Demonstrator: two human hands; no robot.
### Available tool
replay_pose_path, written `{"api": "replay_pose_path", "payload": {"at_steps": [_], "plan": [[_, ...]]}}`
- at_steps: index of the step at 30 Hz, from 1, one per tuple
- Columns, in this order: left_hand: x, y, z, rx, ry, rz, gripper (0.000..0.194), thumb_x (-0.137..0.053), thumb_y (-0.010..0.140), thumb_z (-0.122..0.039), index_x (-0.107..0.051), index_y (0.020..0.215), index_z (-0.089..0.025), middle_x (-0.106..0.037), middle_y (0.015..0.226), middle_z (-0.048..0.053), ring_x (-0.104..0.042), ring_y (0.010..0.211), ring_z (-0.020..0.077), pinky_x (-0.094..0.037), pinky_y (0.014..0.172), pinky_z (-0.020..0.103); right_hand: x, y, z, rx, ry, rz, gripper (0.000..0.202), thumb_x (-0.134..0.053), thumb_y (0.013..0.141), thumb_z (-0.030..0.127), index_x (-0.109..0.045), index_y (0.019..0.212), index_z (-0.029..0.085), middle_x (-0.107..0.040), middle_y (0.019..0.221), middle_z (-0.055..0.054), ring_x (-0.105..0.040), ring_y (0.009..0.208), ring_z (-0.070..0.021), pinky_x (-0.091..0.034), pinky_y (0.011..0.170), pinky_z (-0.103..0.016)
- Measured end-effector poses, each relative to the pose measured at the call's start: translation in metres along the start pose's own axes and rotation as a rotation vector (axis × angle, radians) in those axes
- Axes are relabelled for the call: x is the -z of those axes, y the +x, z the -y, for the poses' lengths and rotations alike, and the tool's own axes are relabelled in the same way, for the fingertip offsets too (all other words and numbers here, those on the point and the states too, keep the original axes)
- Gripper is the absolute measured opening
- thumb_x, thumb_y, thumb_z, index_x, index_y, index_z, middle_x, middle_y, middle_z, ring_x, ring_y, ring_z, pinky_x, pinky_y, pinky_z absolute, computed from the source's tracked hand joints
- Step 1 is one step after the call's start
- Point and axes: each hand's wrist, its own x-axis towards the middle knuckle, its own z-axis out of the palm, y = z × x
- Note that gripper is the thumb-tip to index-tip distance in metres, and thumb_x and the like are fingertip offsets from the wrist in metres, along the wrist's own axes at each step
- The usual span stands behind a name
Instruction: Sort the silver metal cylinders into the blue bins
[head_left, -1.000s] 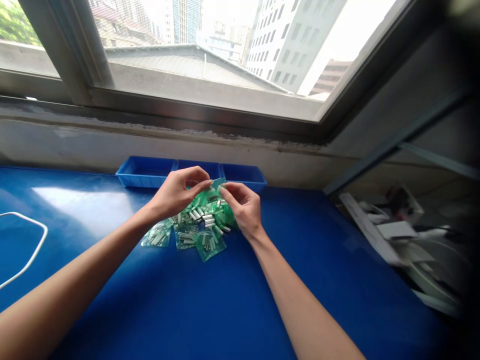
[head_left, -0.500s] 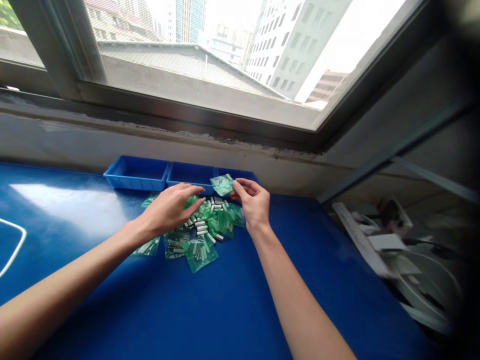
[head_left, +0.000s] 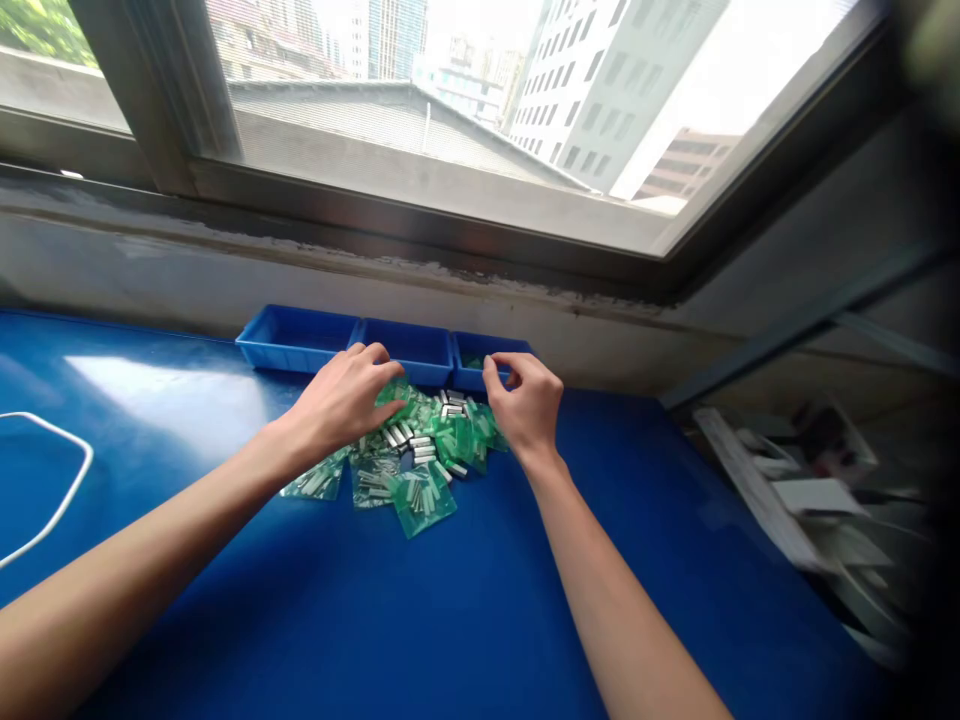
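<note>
My left hand hovers at the left side of a heap of small green plastic bags. Its thumb and fingers are apart, around a green bag on the heap. My right hand is over the front edge of the right blue bin, thumb and forefinger pinched together. Just left of those fingertips, a dark green bag shows inside this bin. Whether the pinch still grips it cannot be made out. Short silvery metal pieces lie loose among the bags and also show through the clear green plastic.
Beside the right bin stand a middle blue bin and a left blue bin, against the wall under the window. A white cable curves over the blue table at left. Blurred clutter sits beyond the right edge.
My right hand has moved from in front of the bins to the right bin, and the green bag it held is lowered there. My left hand has come down closer onto the heap.
</note>
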Motion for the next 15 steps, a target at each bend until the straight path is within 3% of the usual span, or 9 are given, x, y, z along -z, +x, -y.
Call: {"api": "replay_pose_path", "payload": {"at_steps": [4, 8, 15], "plan": [[0.001, 0.002, 0.008, 0.052, -0.128, -0.014, 0.039, -0.07, 0.084, -0.037, -0.07, 0.119, -0.019, -0.065, 0.115, 0.011, -0.068, 0.091, 0.0268, -0.056, 0.082, 0.039, -0.002, -0.019, 0.014, -0.008, 0.076, 0.02, 0.021, -0.061, 0.091, 0.033, -0.074, 0.08, 0.02, -0.074, 0.079, -0.005, -0.06, 0.063, -0.0181, -0.05, 0.069, -0.033], [-0.001, 0.007, 0.013, 0.069, -0.341, -0.067, 0.031, -0.069, 0.079, -0.023, -0.072, 0.11, -0.017, -0.068, 0.108, 0.009, -0.069, 0.073, 0.0181, -0.057, 0.077, 0.035, -0.005, -0.029, 0.016, -0.031, 0.11, 0.075, 0.021, -0.06, 0.091, 0.034, -0.073, 0.08, 0.021, -0.074, 0.079, -0.004, -0.061, 0.063, -0.0182, -0.05, 0.069, -0.033], [0.004, 0.009, 0.012, 0.114, -0.451, -0.162, 0.038, -0.068, 0.075, -0.015, -0.073, 0.113, -0.015, -0.074, 0.088, 0.007, -0.072, 0.078, 0.0223, -0.056, 0.078, 0.034, -0.008, -0.033, 0.018, -0.003, 0.131, 0.101, 0.023, -0.06, 0.091, 0.035, -0.072, 0.079, 0.02, -0.073, 0.078, -0.004, -0.061, 0.064, -0.0182, -0.05, 0.069, -0.033]]}}
